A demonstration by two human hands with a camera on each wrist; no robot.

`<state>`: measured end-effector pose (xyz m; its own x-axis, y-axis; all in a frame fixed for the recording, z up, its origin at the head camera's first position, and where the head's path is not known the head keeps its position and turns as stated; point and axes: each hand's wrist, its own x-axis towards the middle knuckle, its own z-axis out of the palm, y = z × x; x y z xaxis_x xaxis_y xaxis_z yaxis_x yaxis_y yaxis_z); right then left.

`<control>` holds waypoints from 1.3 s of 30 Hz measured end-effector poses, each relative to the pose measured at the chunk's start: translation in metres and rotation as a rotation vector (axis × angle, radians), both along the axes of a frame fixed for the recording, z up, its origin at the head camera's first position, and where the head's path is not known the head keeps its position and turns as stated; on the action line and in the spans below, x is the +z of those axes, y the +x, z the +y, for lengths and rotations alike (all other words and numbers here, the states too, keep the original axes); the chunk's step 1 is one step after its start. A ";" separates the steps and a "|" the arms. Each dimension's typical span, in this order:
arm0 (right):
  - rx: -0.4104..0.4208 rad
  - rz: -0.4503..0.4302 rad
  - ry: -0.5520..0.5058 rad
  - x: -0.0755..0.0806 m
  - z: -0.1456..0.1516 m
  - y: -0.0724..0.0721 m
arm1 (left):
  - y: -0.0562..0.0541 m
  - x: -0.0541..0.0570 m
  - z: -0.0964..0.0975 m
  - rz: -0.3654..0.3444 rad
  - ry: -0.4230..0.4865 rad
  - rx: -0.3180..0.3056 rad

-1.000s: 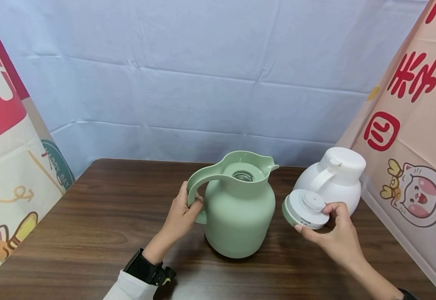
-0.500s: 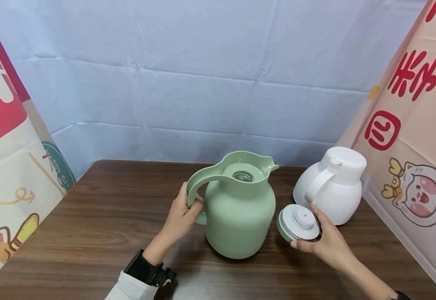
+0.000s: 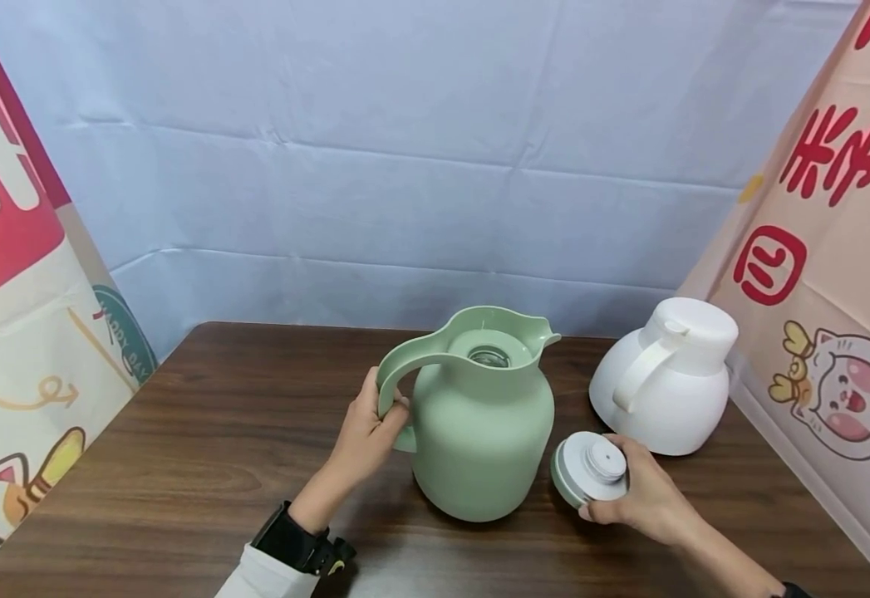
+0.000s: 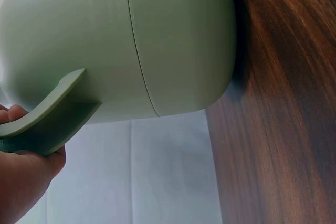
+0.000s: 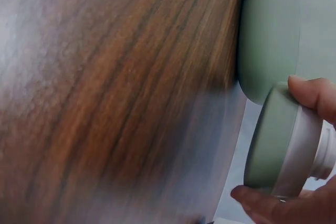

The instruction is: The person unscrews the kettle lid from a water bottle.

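At the near side, the right hand [image 3: 651, 498] pinches a lid [image 3: 586, 475] by its rim, the thumb on the near edge and the fingers bent on the far edge. The lid is upside down and tilted: its white plug [image 3: 605, 459] points upward and a little to the right, while its green face looks down and left. It is just beside the lower part of the green jug [image 3: 483, 432], and seems to be slightly above the table [image 3: 180, 482]; whether an edge touches the wood, I cannot tell surely.

The important relation is this one: the mouth [image 3: 489, 356] of the green jug lies to the left of the lid and clearly higher, and the plug does not face it. The right hand is the nearer one to the lid. The left hand [image 3: 363, 436] is on the opposite side, its fingers curled around the handle [image 3: 399, 365]. The green jug stands upright, its long axis vertical, and its spout [image 3: 550, 338] points to the right.

Farther behind, on the right, a white jug [image 3: 666, 394] stands with its top covered. Behind everything hangs a pale blue cloth [image 3: 330, 183].
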<state>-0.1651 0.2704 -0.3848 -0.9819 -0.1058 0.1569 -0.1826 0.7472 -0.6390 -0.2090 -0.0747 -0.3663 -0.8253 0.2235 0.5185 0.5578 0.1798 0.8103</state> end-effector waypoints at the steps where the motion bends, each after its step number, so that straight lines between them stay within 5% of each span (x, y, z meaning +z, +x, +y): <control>1: 0.006 -0.006 0.000 -0.001 0.000 0.000 | -0.001 -0.001 0.000 0.000 0.001 0.000; 12: 0.045 -0.092 0.019 -0.009 -0.004 -0.004 | -0.001 -0.004 0.000 0.025 0.006 -0.010; 18: 0.037 -0.159 0.029 -0.015 -0.005 -0.006 | 0.006 0.005 0.000 0.003 0.002 -0.019; 22: 0.032 -0.168 0.043 -0.017 -0.006 -0.008 | 0.000 -0.003 -0.001 0.001 0.000 -0.008; 30: 0.009 -0.192 0.033 -0.018 -0.008 -0.008 | 0.018 0.023 0.001 0.021 -0.021 -0.019; 39: 0.025 -0.197 0.056 -0.018 -0.007 -0.008 | 0.022 0.028 0.006 0.100 -0.037 0.044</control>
<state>-0.1731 0.2636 -0.4029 -0.9900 -0.1333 -0.0451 -0.0766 0.7796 -0.6216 -0.1868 -0.0687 -0.3386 -0.7792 0.2088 0.5910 0.6266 0.2351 0.7430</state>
